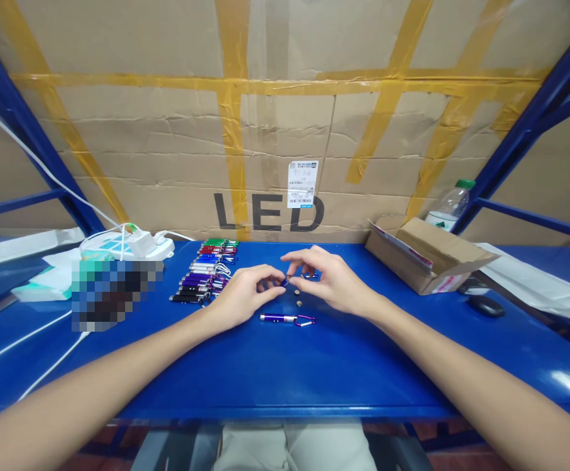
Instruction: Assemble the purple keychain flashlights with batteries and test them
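Observation:
Over the middle of the table, my left hand [245, 292] pinches a small dark blue-purple penlight barrel [285, 282] between thumb and fingers. My right hand [332, 278] meets its upper end, thumb and index finger closed in around the tip; whatever they pinch is too small to make out. Below the fingertips lie two small round pieces, like button cells [297, 293]. Closer to me rests a whole purple penlight [277, 318] with a carabiner clip [305, 321]. Part of another clip [310, 276] shows behind my right fingers.
Left of my hands is a column of penlights [199, 278] in several colours. Further left are a power strip [142, 245], cables and a blurred object [112, 294]. An open cardboard box [427, 255], a bottle [451, 204] and a black mouse [485, 305] stand right. Cardboard [167, 144] walls the back.

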### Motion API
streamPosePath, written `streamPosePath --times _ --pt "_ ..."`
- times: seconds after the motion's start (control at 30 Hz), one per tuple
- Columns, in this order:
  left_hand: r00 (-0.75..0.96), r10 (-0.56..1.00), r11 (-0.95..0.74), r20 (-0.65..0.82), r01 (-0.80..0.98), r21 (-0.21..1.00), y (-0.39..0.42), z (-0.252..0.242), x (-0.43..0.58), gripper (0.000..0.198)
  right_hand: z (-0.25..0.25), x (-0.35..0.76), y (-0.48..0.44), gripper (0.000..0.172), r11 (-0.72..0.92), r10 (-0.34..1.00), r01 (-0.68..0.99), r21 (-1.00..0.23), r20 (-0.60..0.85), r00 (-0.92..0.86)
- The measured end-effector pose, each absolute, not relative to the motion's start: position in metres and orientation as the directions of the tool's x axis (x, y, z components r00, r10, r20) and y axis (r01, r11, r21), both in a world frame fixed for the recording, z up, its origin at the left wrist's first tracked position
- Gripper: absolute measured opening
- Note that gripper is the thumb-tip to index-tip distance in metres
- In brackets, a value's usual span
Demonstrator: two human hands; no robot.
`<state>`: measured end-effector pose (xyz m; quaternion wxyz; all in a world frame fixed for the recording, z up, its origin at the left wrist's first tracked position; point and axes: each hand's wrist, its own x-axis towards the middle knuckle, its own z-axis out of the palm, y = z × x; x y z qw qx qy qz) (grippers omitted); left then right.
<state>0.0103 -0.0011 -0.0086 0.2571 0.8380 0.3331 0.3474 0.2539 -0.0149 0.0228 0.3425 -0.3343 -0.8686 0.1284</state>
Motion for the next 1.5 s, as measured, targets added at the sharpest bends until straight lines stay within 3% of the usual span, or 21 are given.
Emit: streamPosePath --times 0.33,0.5,0.6,0.8,1.0,1.1,1.3,1.5 --pt "0.519 0.649 -0.759 0.556 0.395 0.518 -0.001 -0.010 0.008 0.014 0.023 0.253 -0.015 0.030 0.783 0.621 0.455 -0.424 0.576 -0.532" --pt "0.507 0.640 -0.767 0.577 0.384 0.513 -0.001 -0.007 0.008 0.015 0.021 0.259 -0.008 0.034 0.764 0.643 0.489 -0.421 0.557 -0.526" --pt "0.499 0.643 -0.764 0.581 0.375 0.525 -0.001 -0.006 0.008 0.015 0.016 0.264 -0.001 0.036 0.735 0.674 0.565 -0.376 0.500 -0.543" --pt "0.460 0.710 -0.704 0.533 0.432 0.564 0.002 -0.010 0.008 0.015 0.004 0.265 0.004 0.040 0.709 0.703 0.626 -0.325 0.256 -0.664" --pt "0.466 0.737 -0.675 0.490 0.459 0.578 0.003 -0.012 0.009 0.014 0.004 0.261 0.001 0.034 0.706 0.703 0.632 -0.320 0.201 -0.683" --pt "0.476 0.749 -0.660 0.461 0.472 0.585 0.003 -0.012 0.008 0.016 0.006 0.262 0.001 0.036 0.708 0.704 0.629 -0.320 0.261 -0.660" --pt "0.525 0.751 -0.651 0.401 0.485 0.585 0.004 -0.014 0.008 0.016 0.014 0.256 -0.007 0.033 0.720 0.689 0.549 -0.425 0.528 -0.496" --pt "0.539 0.720 -0.682 0.436 0.432 0.591 0.002 -0.011 0.009 0.016 0.014 0.251 -0.013 0.031 0.777 0.624 0.499 -0.383 0.565 -0.539"
